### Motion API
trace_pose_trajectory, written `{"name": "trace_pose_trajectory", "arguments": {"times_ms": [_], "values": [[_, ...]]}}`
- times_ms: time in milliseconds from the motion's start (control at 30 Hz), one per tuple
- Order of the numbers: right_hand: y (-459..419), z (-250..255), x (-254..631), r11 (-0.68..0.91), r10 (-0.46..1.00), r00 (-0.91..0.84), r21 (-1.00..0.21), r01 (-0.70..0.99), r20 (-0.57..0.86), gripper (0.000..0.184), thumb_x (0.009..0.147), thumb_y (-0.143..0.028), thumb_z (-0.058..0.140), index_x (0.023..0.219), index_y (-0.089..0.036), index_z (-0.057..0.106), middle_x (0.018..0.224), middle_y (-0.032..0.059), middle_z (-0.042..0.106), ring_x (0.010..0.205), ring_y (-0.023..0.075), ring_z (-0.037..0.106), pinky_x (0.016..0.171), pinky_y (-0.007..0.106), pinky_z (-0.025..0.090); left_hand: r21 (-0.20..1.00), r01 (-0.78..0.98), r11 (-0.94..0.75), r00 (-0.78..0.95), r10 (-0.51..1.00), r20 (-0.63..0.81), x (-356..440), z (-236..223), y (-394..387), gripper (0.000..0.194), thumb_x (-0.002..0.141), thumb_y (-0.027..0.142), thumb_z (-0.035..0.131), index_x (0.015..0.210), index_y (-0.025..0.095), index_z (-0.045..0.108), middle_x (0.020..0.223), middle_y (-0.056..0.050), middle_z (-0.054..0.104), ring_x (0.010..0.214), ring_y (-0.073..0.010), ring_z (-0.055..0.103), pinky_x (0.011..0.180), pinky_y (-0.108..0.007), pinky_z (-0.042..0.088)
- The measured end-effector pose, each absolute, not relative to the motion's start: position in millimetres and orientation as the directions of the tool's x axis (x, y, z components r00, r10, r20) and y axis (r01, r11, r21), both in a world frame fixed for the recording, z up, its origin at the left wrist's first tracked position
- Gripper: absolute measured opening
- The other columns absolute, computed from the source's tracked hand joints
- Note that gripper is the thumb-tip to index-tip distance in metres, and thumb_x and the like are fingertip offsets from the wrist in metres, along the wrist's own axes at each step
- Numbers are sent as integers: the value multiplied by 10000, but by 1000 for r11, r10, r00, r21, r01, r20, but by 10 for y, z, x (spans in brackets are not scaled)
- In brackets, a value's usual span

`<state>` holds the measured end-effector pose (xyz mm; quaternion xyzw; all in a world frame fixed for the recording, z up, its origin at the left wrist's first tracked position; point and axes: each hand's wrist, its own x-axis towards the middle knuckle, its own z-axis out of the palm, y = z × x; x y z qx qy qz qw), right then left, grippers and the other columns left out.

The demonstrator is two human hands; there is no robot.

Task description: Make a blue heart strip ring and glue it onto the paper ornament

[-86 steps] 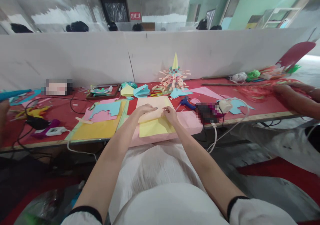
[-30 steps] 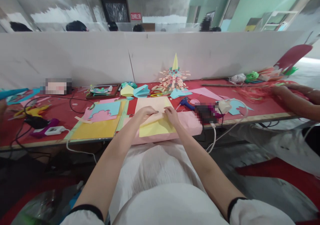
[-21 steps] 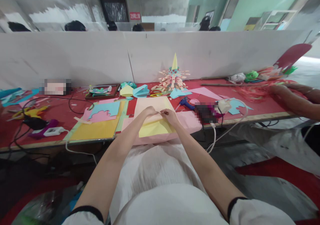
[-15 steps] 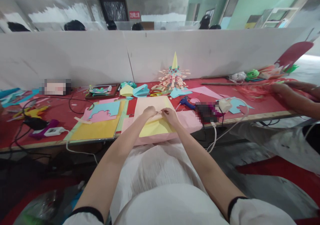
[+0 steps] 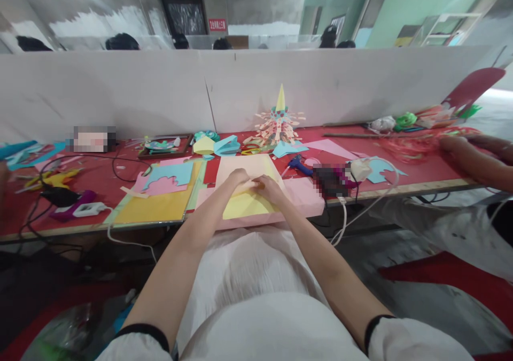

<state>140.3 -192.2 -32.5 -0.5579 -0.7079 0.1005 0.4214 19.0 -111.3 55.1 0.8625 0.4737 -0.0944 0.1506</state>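
Observation:
In the head view, a sheet of peach paper [image 5: 242, 163] lies in front of me with its near edge curled up. Under it is a yellow sheet [image 5: 248, 206], which rests on a pink sheet [image 5: 306, 194]. My left hand [image 5: 237, 179] is closed on the curled near edge of the peach paper, with its fingertips partly hidden. Close by on the right, my right hand [image 5: 270, 187] is closed at the same edge, fingers bent over it. The two hands almost meet at the middle of the edge.
A paper cone tree [image 5: 279, 120] stands at the back. To the right are a blue glue gun [image 5: 300, 166] and a cabled white plug [image 5: 360, 169]. A yellow folder [image 5: 150, 207] with cut paper lies left. At far right, a co-worker's arm [image 5: 476, 160] touches red netting.
My hands have come closer together at the peach paper's edge, the right one shifting left. The edge is curled farther back, and more of the yellow sheet shows.

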Motion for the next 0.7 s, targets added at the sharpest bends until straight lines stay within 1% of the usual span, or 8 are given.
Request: {"name": "trace_pose_trajectory", "arguments": {"times_ms": [100, 200, 267, 400, 467, 533, 600, 700], "values": [[-1918, -304, 1392, 323, 890, -8, -618, 716, 457, 223, 773, -232, 637, 983, -158, 647, 988, 98, 642, 931, 207, 586, 845, 326, 438, 47, 882, -469, 465, 850, -249, 203, 653, -1250, 357, 806, 229, 473, 1080, 51, 617, 1091, -235, 629, 1028, -324, 601, 850, -373, 455], [-1929, -260, 1377, 275, 907, 42, -665, 695, 419, 215, 784, -240, 625, 984, -165, 652, 1021, 98, 644, 960, 206, 590, 866, 323, 436, -5, 852, -524, 516, 841, -164, 171, 771, -1386, 414, 852, 141, 336, 1214, 47, 512, 1242, -236, 539, 1150, -309, 525, 924, -416, 404], [-1945, -233, 1375, 244, 917, 83, -712, 659, 391, 218, 776, -248, 630, 978, -168, 655, 1015, 94, 653, 936, 208, 602, 844, 325, 447, 1, 803, -596, 585, 788, -192, 125, 843, -1434, 387, 864, 187, 348, 1189, 100, 539, 1235, -175, 565, 1134, -275, 535, 921, -378, 408], [-1973, -216, 1386, 213, 926, 128, -773, 598, 354, 228, 757, -232, 627, 972, -162, 657, 985, 90, 674, 887, 216, 622, 800, 336, 460, 50, 636, -770, 725, 573, -383, 61, 899, -1453, 361, 821, 402, 470, 1094, 210, 605, 1143, -63, 640, 978, -211, 607, 827, -285, 450], [-1966, -235, 1395, 210, 926, 146, -795, 569, 349, 250, 748, -206, 618, 993, -163, 645, 998, 86, 677, 897, 211, 624, 799, 334, 463, -34, 564, -825, 758, 534, -375, 75, 867, -1465, 406, 781, 352, 532, 1162, 215, 562, 1188, -72, 617, 1029, -228, 586, 882, -318, 425], [-1939, -272, 1407, 208, 922, 176, -823, 529, 346, 278, 733, -192, 617, 1009, -160, 624, 1006, 84, 676, 909, 203, 625, 802, 329, 469, -137, 540, -830, 781, 555, -285, 116, 814, -1479, 445, 787, 255, 521, 1229, 205, 505, 1250, -90, 577, 1121, -237, 539, 972, -364, 358], [-1901, -319, 1418, 217, 917, 198, -849, 481, 347, 278, 728, -186, 607, 1004, -153, 605, 1001, 83, 675, 918, 197, 626, 808, 331, 475, -139, 535, -833, 794, 552, -253, 165, 770, -1475, 391, 841, 224, 440, 1225, 193, 504, 1241, -98, 583, 1130, -221, 535, 992, -369, 335], [-1859, -377, 1435, 233, 912, 204, -858, 458, 357, 264, 739, -196, 583, 1000, -160, 585, 1005, 81, 666, 933, 199, 622, 832, 354, 475, -74, 560, -825, 775, 554, -306, 203, 766, -1416, 339, 880, 276, 395, 1170, 188, 547, 1170, -101, 623, 1039, -207, 585, 899, -321, 404]]}}
